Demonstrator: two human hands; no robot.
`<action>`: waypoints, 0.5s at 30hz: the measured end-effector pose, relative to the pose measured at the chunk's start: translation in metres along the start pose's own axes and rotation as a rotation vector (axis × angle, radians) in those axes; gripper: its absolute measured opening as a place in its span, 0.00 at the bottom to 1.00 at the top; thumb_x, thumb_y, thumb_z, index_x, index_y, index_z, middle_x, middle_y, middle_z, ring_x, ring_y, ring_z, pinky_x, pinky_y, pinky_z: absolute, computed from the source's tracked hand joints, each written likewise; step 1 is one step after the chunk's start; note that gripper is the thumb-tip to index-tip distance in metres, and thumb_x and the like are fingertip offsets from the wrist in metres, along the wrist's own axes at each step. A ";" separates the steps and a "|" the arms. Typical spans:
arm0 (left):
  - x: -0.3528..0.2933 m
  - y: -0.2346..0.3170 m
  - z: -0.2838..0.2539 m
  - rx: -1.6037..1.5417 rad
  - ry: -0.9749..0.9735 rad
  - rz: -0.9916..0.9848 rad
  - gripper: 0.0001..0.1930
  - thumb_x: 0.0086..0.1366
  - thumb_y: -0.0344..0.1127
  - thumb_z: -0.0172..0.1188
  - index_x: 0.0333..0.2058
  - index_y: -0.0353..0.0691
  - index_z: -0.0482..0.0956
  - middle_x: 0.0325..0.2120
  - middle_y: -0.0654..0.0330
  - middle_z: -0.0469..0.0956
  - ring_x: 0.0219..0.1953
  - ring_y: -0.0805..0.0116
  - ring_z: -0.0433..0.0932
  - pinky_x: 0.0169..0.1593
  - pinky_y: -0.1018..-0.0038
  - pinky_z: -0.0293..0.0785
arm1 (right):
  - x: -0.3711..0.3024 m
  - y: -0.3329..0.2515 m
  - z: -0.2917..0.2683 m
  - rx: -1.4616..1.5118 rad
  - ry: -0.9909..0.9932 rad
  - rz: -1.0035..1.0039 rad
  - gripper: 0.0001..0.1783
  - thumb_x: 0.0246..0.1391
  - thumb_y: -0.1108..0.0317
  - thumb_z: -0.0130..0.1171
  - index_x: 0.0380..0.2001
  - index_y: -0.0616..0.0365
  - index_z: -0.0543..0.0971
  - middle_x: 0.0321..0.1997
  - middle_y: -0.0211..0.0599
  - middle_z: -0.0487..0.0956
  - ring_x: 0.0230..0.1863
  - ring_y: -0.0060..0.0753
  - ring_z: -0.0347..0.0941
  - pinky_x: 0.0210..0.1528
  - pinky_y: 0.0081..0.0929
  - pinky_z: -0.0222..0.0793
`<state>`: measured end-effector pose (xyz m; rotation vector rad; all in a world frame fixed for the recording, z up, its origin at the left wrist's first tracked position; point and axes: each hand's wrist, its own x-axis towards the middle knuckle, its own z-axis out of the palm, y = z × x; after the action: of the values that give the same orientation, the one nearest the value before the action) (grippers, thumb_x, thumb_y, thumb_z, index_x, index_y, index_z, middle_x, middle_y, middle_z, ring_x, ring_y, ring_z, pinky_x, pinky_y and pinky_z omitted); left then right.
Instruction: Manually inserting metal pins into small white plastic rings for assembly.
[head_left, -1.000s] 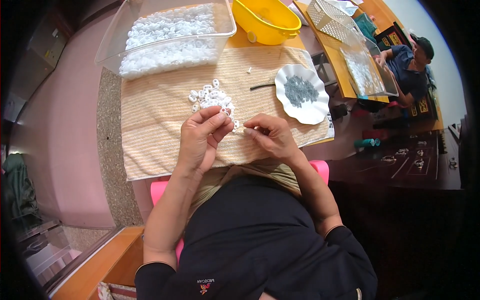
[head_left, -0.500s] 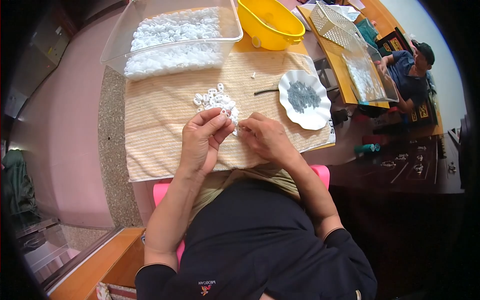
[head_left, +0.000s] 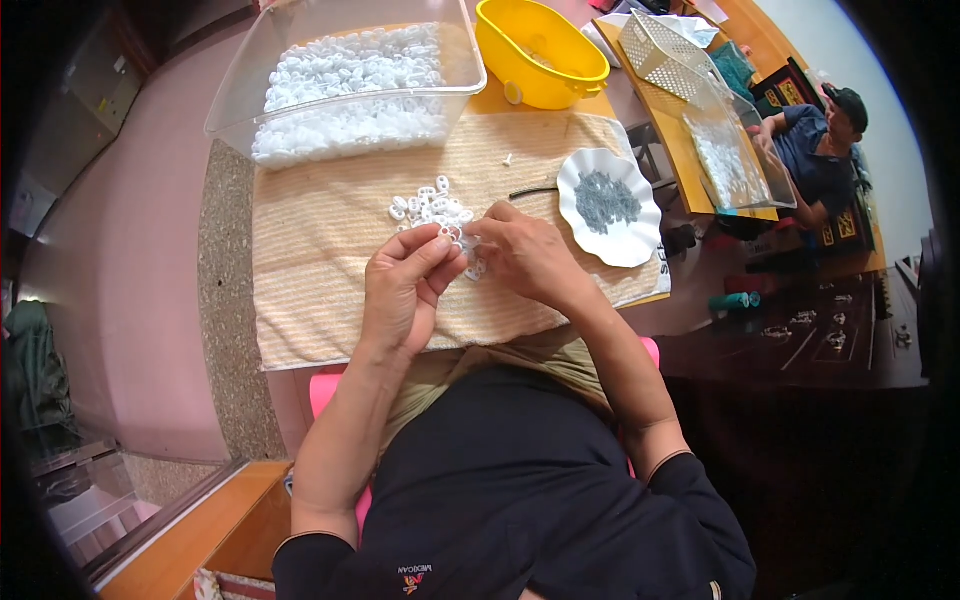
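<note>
Between its thumb and forefinger, my left hand [head_left: 405, 280] pinches a small white plastic piece [head_left: 453, 233] with ring-like holes. My right hand [head_left: 530, 252] is just to the right, fingers curled together with their tips close to that piece; what they hold, if anything, is hidden. Just beyond both hands lies a loose pile of similar white two-holed pieces [head_left: 425, 207] on a striped beige towel [head_left: 320, 260]. A few more lie under the right fingertips. Farther right, a white wavy-rimmed plate [head_left: 622, 253] carries a heap of small grey parts [head_left: 606, 202].
A large clear bin [head_left: 350, 108] of white pieces stands at the far left, beside a yellow tub [head_left: 545, 85]. A thin black rod [head_left: 532, 191] and a tiny white part [head_left: 508, 160] lie near the plate. Across at right, a co-worker [head_left: 825, 150] sits by another clear bin [head_left: 735, 170].
My right hand has moved slightly away from me, its fingertips now nearer the white piece. My left hand keeps its pinch in nearly the same place. The whole view has shifted a little.
</note>
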<state>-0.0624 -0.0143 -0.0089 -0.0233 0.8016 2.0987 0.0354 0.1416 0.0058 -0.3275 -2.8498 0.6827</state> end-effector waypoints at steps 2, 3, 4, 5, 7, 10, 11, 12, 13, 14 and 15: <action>0.000 0.000 0.000 -0.006 -0.006 -0.001 0.07 0.59 0.20 0.58 0.38 0.31 0.76 0.31 0.54 0.79 0.33 0.67 0.81 0.40 0.73 0.83 | 0.001 0.001 0.000 -0.009 0.000 -0.006 0.12 0.50 0.69 0.57 0.40 0.51 0.79 0.35 0.40 0.74 0.37 0.48 0.75 0.37 0.38 0.70; 0.000 0.000 0.001 -0.006 -0.004 -0.003 0.07 0.59 0.20 0.59 0.38 0.31 0.76 0.31 0.54 0.79 0.33 0.67 0.81 0.40 0.73 0.83 | 0.001 0.001 0.000 -0.018 0.000 -0.011 0.10 0.50 0.69 0.57 0.38 0.52 0.79 0.35 0.40 0.74 0.36 0.47 0.75 0.37 0.38 0.70; 0.000 0.001 0.001 -0.006 -0.001 -0.005 0.07 0.59 0.21 0.59 0.38 0.32 0.76 0.31 0.55 0.79 0.32 0.67 0.81 0.40 0.73 0.83 | 0.001 0.001 0.000 -0.018 -0.001 -0.011 0.10 0.50 0.69 0.57 0.38 0.52 0.79 0.35 0.40 0.74 0.36 0.47 0.75 0.37 0.38 0.70; 0.000 0.001 0.001 -0.007 -0.001 -0.004 0.07 0.59 0.21 0.59 0.38 0.32 0.76 0.31 0.55 0.79 0.32 0.67 0.81 0.40 0.73 0.83 | 0.002 0.002 -0.001 -0.043 -0.021 -0.016 0.09 0.50 0.69 0.57 0.36 0.53 0.79 0.35 0.39 0.74 0.36 0.47 0.75 0.36 0.38 0.70; -0.001 0.001 0.001 -0.006 0.000 -0.003 0.07 0.59 0.21 0.59 0.37 0.32 0.76 0.31 0.55 0.79 0.32 0.67 0.81 0.40 0.73 0.83 | 0.002 0.003 -0.001 -0.070 -0.041 -0.022 0.07 0.50 0.69 0.57 0.34 0.54 0.78 0.35 0.39 0.74 0.35 0.47 0.75 0.36 0.38 0.70; 0.000 0.001 0.001 -0.012 0.002 -0.001 0.07 0.59 0.21 0.59 0.37 0.32 0.76 0.31 0.55 0.79 0.32 0.68 0.81 0.39 0.73 0.83 | -0.001 0.003 -0.001 -0.054 -0.006 -0.049 0.05 0.50 0.68 0.57 0.31 0.55 0.77 0.34 0.38 0.74 0.34 0.47 0.75 0.36 0.38 0.70; 0.000 0.001 0.001 -0.012 0.001 -0.001 0.07 0.59 0.21 0.59 0.37 0.32 0.76 0.31 0.55 0.79 0.32 0.68 0.81 0.39 0.73 0.83 | -0.001 0.003 -0.002 -0.055 -0.002 -0.043 0.05 0.50 0.68 0.57 0.31 0.55 0.78 0.34 0.38 0.74 0.34 0.47 0.75 0.35 0.39 0.70; 0.000 0.000 0.001 -0.006 0.001 -0.002 0.07 0.59 0.21 0.59 0.37 0.32 0.76 0.31 0.55 0.79 0.32 0.68 0.81 0.39 0.73 0.83 | -0.002 0.003 -0.002 -0.055 0.002 -0.037 0.05 0.50 0.67 0.57 0.32 0.55 0.78 0.34 0.39 0.74 0.34 0.48 0.75 0.35 0.39 0.70; 0.000 0.000 0.000 0.001 0.002 -0.004 0.06 0.60 0.21 0.59 0.37 0.32 0.76 0.30 0.55 0.79 0.32 0.68 0.81 0.39 0.73 0.83 | -0.002 0.003 -0.002 -0.056 0.003 -0.038 0.05 0.50 0.67 0.57 0.32 0.55 0.78 0.34 0.39 0.74 0.34 0.48 0.75 0.35 0.39 0.70; 0.000 0.000 0.000 0.002 0.002 -0.003 0.06 0.60 0.21 0.59 0.37 0.32 0.76 0.30 0.55 0.79 0.32 0.68 0.81 0.39 0.73 0.83 | -0.002 0.003 -0.002 -0.050 0.009 -0.035 0.06 0.51 0.67 0.57 0.32 0.55 0.78 0.34 0.39 0.75 0.34 0.48 0.75 0.35 0.39 0.70; 0.000 0.000 0.000 0.004 0.005 -0.004 0.06 0.60 0.21 0.59 0.37 0.32 0.76 0.30 0.55 0.79 0.32 0.68 0.81 0.39 0.73 0.83 | -0.002 0.003 -0.003 -0.044 0.016 -0.032 0.06 0.51 0.67 0.57 0.32 0.55 0.78 0.34 0.39 0.75 0.34 0.48 0.75 0.35 0.40 0.70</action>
<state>-0.0623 -0.0138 -0.0094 -0.0278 0.8078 2.0936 0.0388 0.1445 0.0064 -0.2913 -2.8520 0.6099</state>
